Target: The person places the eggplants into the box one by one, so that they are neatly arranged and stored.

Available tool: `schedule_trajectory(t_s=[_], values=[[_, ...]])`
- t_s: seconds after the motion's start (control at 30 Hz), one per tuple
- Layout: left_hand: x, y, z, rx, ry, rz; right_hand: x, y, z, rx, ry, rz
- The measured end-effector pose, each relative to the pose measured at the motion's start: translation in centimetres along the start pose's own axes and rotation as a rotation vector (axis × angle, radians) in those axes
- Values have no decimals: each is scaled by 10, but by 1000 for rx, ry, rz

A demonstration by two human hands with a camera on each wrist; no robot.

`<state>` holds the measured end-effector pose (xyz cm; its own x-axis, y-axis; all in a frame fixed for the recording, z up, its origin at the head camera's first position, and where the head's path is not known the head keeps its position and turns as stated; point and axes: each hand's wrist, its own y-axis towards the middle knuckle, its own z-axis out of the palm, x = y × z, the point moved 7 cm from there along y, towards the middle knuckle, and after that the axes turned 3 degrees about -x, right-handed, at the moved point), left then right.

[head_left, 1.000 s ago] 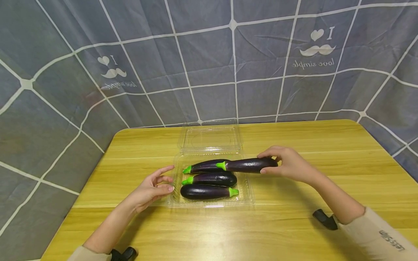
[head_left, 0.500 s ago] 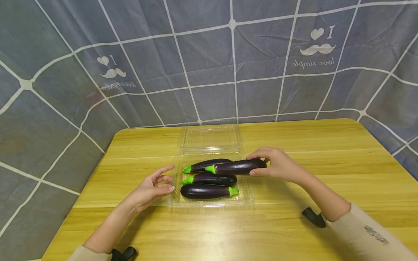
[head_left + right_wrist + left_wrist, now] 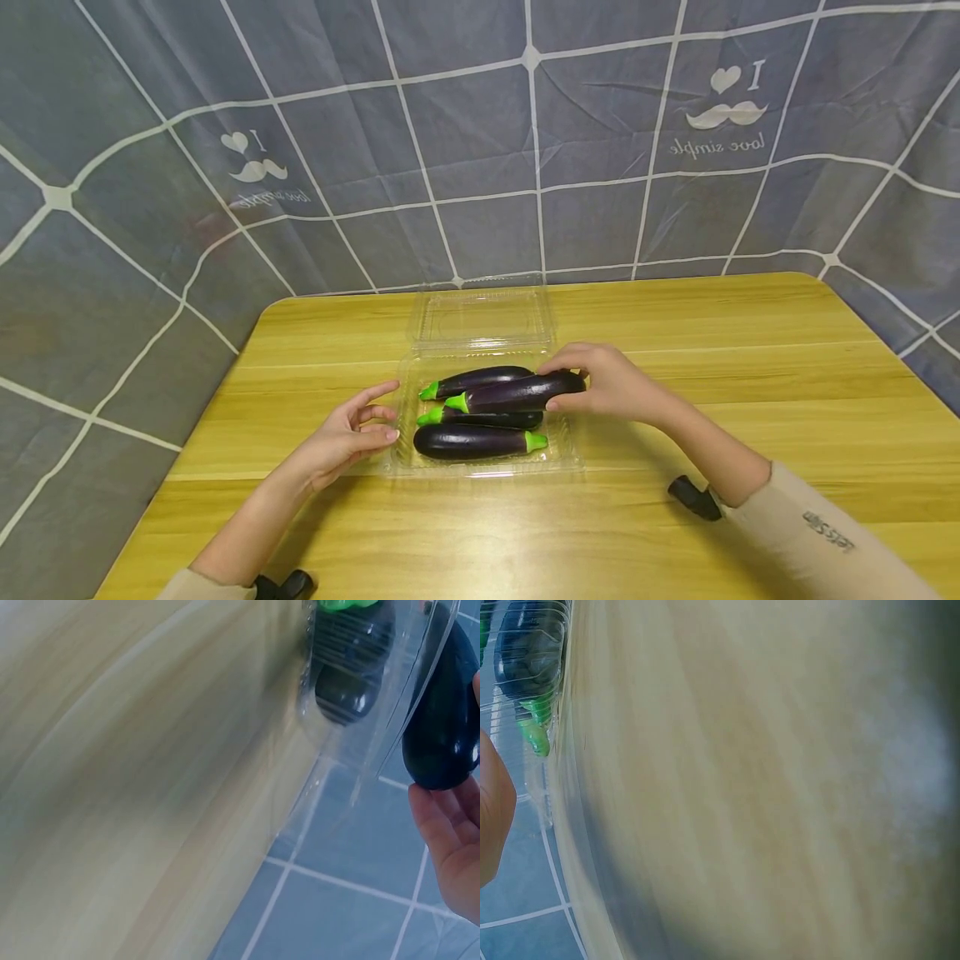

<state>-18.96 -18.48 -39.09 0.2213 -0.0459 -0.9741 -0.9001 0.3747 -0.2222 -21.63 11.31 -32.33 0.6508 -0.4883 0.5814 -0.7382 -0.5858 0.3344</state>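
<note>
My right hand (image 3: pixel 611 385) grips the round end of a dark purple eggplant (image 3: pixel 517 392), its green stem pointing left. In the head view this eggplant overlaps the middle eggplant (image 3: pixel 495 418) in a clear plastic clamshell box (image 3: pixel 573 458). Two more lie in the box: a back eggplant (image 3: pixel 480 380) and a front eggplant (image 3: pixel 472 442) whose stem points right. The right wrist view shows the held eggplant (image 3: pixel 442 712) above the box wall, with fingertips (image 3: pixel 431 814) under its end. At the box's left rim my left hand (image 3: pixel 345 429) has relaxed fingers; whether they touch it I cannot tell.
The box's clear lid (image 3: pixel 483 321) stands open toward the back of the wooden table (image 3: pixel 675 317). A grey curtain (image 3: pixel 480 150) with white lines hangs behind the table and along its sides. Dark straps (image 3: pixel 693 497) sit near both cuffs.
My right hand has carried the held eggplant leftward and slightly nearer, from the box's right edge to over the middle eggplant. My left hand has stayed in place.
</note>
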Motion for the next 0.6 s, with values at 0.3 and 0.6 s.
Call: schedule_trajectory(t_s=[0.3,0.6], values=[[0,0,0,-4,-3,7,12,7,15,68,-66,-27],[1,0,-1,-5,4,6,14,9,26,71,-75,-31]])
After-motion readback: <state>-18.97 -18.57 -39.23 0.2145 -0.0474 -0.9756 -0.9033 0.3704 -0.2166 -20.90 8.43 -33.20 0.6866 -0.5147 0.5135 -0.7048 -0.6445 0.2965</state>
